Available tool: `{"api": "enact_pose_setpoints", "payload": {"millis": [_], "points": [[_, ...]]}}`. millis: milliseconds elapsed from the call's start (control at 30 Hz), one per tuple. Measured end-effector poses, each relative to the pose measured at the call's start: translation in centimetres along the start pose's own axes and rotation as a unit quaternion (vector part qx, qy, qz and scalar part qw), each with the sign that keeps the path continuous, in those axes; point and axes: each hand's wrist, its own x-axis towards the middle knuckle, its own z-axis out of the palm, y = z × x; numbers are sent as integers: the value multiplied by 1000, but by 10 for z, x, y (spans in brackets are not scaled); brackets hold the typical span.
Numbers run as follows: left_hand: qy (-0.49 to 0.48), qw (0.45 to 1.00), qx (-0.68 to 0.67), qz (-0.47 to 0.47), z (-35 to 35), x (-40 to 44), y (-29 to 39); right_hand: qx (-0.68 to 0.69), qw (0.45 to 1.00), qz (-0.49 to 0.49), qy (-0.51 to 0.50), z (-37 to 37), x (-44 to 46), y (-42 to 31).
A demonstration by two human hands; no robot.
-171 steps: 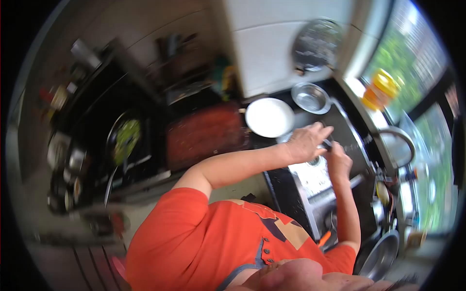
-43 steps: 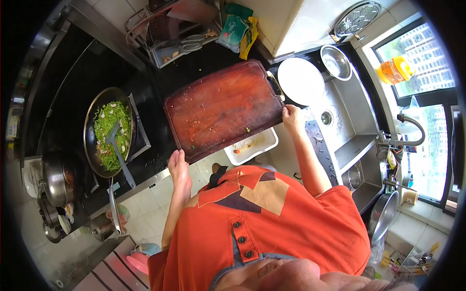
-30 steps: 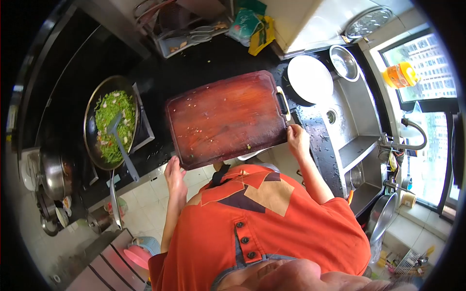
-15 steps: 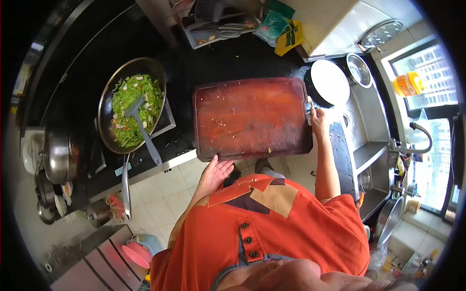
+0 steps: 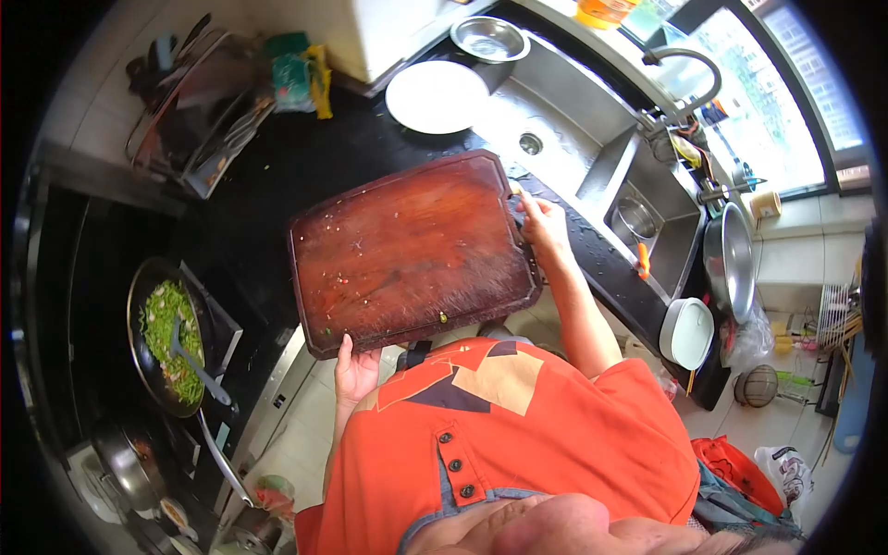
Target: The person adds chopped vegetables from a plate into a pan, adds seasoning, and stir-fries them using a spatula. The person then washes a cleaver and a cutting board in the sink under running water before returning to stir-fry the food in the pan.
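A reddish-brown wooden cutting board (image 5: pixel 407 254) with small food scraps on its face is held in front of my body, over the counter's front edge. My right hand (image 5: pixel 544 225) grips it at the handle on its right side. At the near left corner, my left hand (image 5: pixel 356 372) has its thumb over the edge and its fingers underneath, partly hidden. To the left, a frying pan (image 5: pixel 139 356) holds chopped greens (image 5: pixel 166 324) with pale bits. A grey spatula (image 5: pixel 196 370) rests in the pan.
Beyond the board stand a white plate (image 5: pixel 437 97) and a metal bowl (image 5: pixel 490 39). The sink (image 5: pixel 564 139) with its faucet (image 5: pixel 703 69) is on the right. A white bowl (image 5: pixel 687 333) sits at the counter's right end. A utensil rack (image 5: pixel 199 120) stands at the back left.
My view has turned right toward the sink, so the pan appears farther left and lower. The board has turned with me, still in both hands, and the left thumb now lies over its edge.
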Motion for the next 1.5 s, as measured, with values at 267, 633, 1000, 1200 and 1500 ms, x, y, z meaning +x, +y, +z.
{"api": "enact_pose_setpoints", "payload": {"millis": [267,633,1000,1200,1500], "points": [[-75,981,158,-85,140,78,-107,173,980,-31,99,-211,-11,-45],[-71,967,174,-173,281,266,-215,359,917,-61,164,-279,-7,-71],[-12,967,92,-236,261,462,-283,422,894,-42,142,-183,127,-85],[-98,945,165,-265,314,450,-280,467,874,-29,129,-132,143,-94],[-146,946,183,-224,343,367,-308,487,871,-34,51,-124,149,-95]]}}
